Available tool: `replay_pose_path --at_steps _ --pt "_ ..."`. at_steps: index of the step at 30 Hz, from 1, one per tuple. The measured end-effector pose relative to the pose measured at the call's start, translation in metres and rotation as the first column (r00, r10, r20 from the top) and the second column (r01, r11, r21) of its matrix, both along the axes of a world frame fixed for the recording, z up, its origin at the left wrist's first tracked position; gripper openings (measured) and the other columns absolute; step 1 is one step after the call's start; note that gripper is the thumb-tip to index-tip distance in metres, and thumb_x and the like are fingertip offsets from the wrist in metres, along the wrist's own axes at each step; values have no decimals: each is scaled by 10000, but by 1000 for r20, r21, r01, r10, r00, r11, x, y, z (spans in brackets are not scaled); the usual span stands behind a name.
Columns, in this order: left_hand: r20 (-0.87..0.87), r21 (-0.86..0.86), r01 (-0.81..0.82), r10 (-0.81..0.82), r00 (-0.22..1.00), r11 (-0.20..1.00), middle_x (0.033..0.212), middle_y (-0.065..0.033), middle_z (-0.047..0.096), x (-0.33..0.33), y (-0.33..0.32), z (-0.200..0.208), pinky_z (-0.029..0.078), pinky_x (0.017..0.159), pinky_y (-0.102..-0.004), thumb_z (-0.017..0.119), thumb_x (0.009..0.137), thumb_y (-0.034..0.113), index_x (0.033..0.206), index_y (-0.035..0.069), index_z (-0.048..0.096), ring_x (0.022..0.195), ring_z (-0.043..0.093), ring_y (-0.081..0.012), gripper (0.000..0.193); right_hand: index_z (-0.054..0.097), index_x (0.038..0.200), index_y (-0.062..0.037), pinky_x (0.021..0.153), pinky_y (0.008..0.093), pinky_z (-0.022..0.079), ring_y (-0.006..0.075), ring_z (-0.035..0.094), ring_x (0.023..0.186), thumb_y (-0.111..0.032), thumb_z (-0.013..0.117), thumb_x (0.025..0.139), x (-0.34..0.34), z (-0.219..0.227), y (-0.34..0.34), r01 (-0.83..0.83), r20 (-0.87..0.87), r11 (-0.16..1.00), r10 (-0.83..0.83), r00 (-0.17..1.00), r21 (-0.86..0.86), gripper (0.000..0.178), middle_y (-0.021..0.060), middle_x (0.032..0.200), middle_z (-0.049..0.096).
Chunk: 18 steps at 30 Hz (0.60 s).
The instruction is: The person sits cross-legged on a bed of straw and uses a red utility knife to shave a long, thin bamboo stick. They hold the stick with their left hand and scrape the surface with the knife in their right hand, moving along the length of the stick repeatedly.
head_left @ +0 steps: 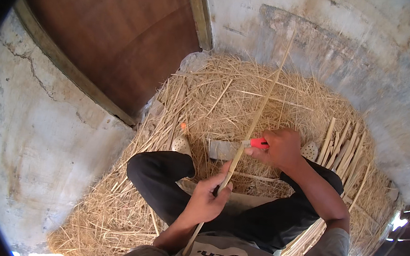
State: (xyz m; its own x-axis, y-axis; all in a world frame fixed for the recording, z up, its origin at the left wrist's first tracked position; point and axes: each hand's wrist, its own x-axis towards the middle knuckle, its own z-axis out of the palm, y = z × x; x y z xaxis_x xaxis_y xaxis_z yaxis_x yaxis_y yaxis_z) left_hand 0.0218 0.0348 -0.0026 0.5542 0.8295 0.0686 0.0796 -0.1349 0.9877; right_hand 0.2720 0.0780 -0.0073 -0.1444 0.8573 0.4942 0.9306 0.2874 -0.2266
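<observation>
Head view: strip (263, 106) in left hand (208, 198), red tool (259, 143) in right hand (282, 147), straw (108, 218) around.

Rough workshop corner: stained walls (372, 76), brown door (115, 32), floor-covering straw-like shavings (97, 227)

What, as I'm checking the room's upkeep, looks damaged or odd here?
A jagged crack slants across the left wall near the door frame, breaking its plain surface. The right wall also has a darker, scuffed patch that contrasts with the paler area around it.
</observation>
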Motion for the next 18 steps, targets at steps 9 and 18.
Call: replay_pose_path --at_steps 9,18 --pt "-5 -127 35 -35 999 991 1409 -118 485 -13 -15 5 356 956 -220 523 896 -58 1349 -58 455 1109 451 -55 458 543 550 -90 439 391 414 271 514 410 -675 661 716 19 6 17 90 24 988 -93 995 126 620 77 455 471" --pt "-98 -179 100 -119 988 979 1168 -91 629 -45 -30 11 414 832 -207 540 862 -87 1368 -42 450 926 534 -55 516 680 692 -82 528 391 478 270 603 530 -606 626 799 55 12 26 338 3 941 -338 941 -17 537 95 541 587"
